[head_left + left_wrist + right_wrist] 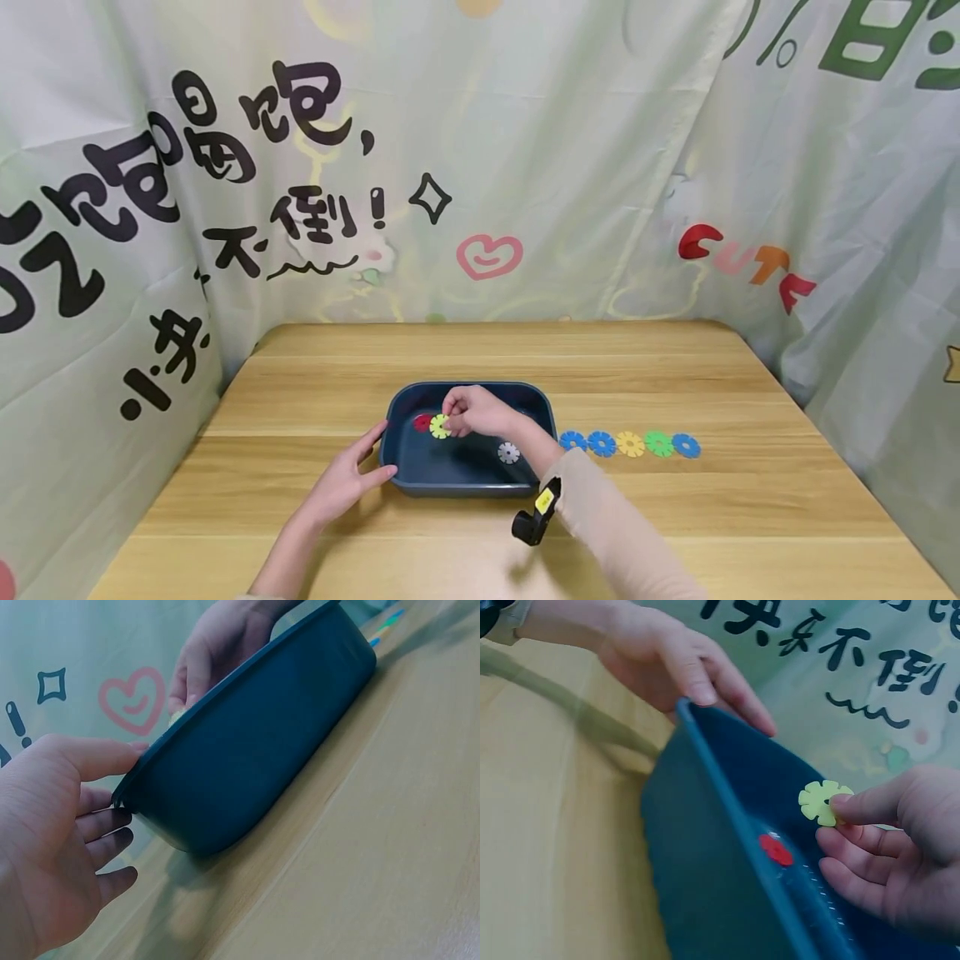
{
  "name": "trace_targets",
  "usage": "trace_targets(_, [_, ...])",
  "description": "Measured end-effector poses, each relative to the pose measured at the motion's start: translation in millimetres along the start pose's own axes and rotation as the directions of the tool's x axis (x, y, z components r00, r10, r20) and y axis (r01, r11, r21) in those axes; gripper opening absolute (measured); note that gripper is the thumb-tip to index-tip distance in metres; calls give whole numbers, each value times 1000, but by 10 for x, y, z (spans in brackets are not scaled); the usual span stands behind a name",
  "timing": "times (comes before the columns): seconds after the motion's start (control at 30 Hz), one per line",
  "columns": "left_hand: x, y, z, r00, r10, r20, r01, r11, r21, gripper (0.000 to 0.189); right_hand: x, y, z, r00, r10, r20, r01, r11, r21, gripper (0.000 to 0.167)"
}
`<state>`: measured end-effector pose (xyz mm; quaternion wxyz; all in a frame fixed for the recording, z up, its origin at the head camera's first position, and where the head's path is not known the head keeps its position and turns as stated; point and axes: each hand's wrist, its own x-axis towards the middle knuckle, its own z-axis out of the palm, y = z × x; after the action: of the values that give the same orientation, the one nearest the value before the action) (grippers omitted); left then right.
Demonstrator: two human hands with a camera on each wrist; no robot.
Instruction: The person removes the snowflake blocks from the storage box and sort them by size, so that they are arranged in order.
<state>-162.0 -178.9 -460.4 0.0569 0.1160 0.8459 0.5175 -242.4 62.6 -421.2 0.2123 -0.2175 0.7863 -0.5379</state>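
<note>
The blue tray (pixel 450 465) sits mid-desk, with the left hand (pixel 348 479) at its 9 o'clock end. Those fingers are spread and fairly straight, resting against the rim rather than wrapped around it, which probably serves to steady the tray. The right hand (pixel 476 412) reaches in from 4 o'clock and pinches a yellow-green disc (pixel 437 427) between thumb and fingers by its edge, leaving most of its notched outline exposed. The disc is raised off the tray's floor, toward 10 o'clock inside the rim.

Just past it, also toward 10 o'clock, lies a red disc (pixel 422 422); a pale disc (pixel 508 452) lies at 4 o'clock. Outside, at 3 o'clock, a row of 5 discs (pixel 630 437) runs across the desk (pixel 750 517), spread flat, perhaps so each colour shows: blue, blue, yellow, green, blue.

The desk has light wood grain. Pale printed cloth (pixel 570 183) hangs at 12 o'clock and along the sides, bearing dark lettering and a pink heart (pixel 490 260).
</note>
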Motion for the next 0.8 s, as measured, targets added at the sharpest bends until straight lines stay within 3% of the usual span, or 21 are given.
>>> trace_targets(0.3, [-1,-14,-8,1000,27,3,-27,1000,-5,70,-119,-86,-258,1000,14,-16,-12,997,73,8])
trace_targets(0.8, [-12,-19,-12,1000,29,-4,-29,1000,-4,69,-358,-2,-638,990,16,-139,0,993,114,12])
